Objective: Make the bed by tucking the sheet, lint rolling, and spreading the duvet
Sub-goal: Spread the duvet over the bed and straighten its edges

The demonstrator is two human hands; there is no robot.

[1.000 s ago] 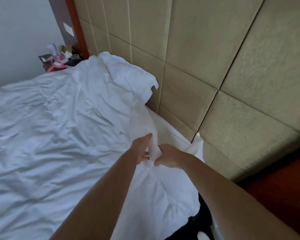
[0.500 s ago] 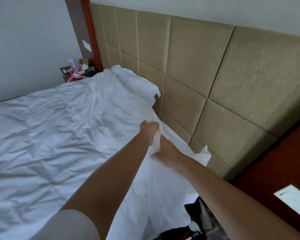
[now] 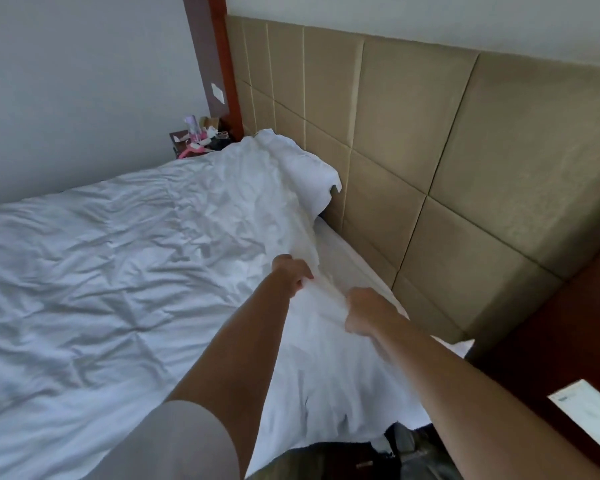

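A crumpled white duvet (image 3: 111, 271) covers most of the bed. Its top edge runs along the headboard side. My left hand (image 3: 290, 271) grips that edge with curled fingers. My right hand (image 3: 364, 311) grips the same edge a little nearer to me. Between the duvet edge and the headboard a strip of white sheet (image 3: 354, 268) shows. A white pillow (image 3: 312, 174) lies at the far end against the headboard, partly under the duvet. No lint roller is in view.
A padded beige headboard (image 3: 430, 150) runs along the right. A dark wooden bedside surface (image 3: 568, 341) with a white paper (image 3: 589, 417) stands at the right. A far nightstand (image 3: 198, 140) holds several small items. A white wall (image 3: 66, 98) lies beyond the bed.
My hands, close together on the duvet edge before, have moved apart along it. The view has lifted and shows more of the headboard and wall.
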